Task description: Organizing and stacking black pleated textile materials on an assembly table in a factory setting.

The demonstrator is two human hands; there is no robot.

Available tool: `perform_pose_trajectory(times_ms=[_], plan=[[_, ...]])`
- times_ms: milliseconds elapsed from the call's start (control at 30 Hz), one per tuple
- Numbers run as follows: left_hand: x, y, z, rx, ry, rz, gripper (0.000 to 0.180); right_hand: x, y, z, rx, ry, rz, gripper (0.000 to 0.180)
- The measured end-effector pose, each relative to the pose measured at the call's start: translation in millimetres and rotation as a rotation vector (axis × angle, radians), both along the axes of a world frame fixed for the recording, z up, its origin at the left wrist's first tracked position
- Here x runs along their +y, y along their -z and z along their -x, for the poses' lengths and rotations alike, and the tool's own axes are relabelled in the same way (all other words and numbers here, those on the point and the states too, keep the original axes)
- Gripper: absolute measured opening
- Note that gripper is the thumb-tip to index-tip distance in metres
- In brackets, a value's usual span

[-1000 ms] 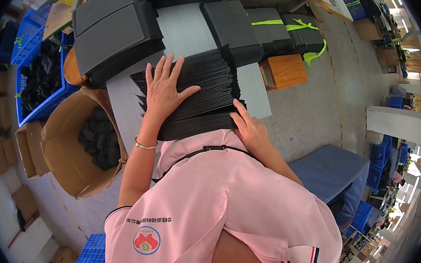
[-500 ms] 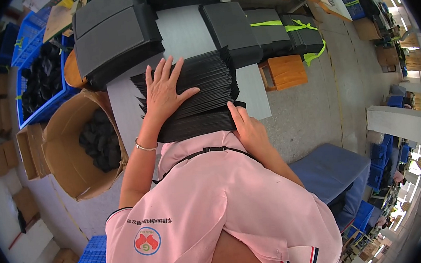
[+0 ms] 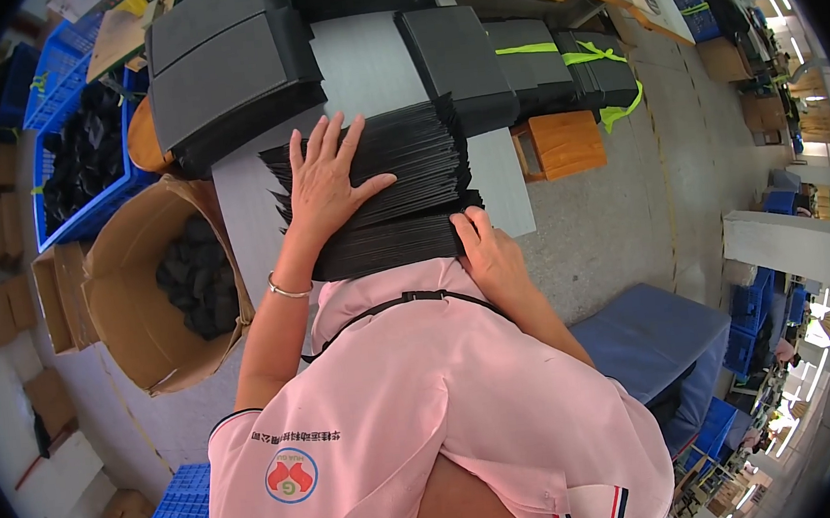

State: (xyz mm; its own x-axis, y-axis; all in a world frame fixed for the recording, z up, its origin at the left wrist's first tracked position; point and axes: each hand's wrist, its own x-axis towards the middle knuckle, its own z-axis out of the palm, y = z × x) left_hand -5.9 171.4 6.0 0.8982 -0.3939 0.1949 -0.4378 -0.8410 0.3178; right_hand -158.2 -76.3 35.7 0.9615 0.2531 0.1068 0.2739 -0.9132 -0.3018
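Note:
A row of thin black sheets [image 3: 397, 162], packed tightly and leaning with their edges up, lies on the pale tabletop in front of my body. My left hand [image 3: 323, 180] rests flat on its left part, fingers spread and thumb out to the right. A nearer bundle of black sheets [image 3: 384, 248] sits against my waist. At that bundle's right end, my right hand [image 3: 489, 248] has its fingertips bent over the sheet edges; its thumb is hidden. A bracelet circles my left wrist.
Large black stacks [image 3: 231, 73] stand at the far left, with another stack [image 3: 457, 58] at the far right. Bundles tied with yellow-green strips [image 3: 525, 49] lie beyond. An open carton [image 3: 121, 285] of black pieces is at left; a wooden stool [image 3: 568, 143] and blue padded seat [image 3: 648, 322] are right.
My right hand's fingers have shifted slightly down and bent more at the near bundle's right end. My left hand stays flat in nearly the same place.

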Motion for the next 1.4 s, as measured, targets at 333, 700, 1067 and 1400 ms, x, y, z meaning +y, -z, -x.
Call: perform_pose_trajectory(times_ms=[333, 700, 1067, 1400], plan=[[0, 1, 0, -0.002, 0.002, 0.006, 0.094, -4, 9, 1, -0.02, -0.047, 0.022, 0.05], [7, -2, -1, 0.012, 0.082, 0.082, 0.119, 1, 15, 4, -0.152, -0.061, 0.156, 0.05], [8, -2, -4, 0.058, 0.08, 0.071, 0.124, 6, -7, -9, 0.067, 0.015, -0.009, 0.077], [6, -1, -3, 0.027, 0.086, 0.104, 0.123, 8, -6, -18, 0.171, 0.025, 0.057, 0.08]])
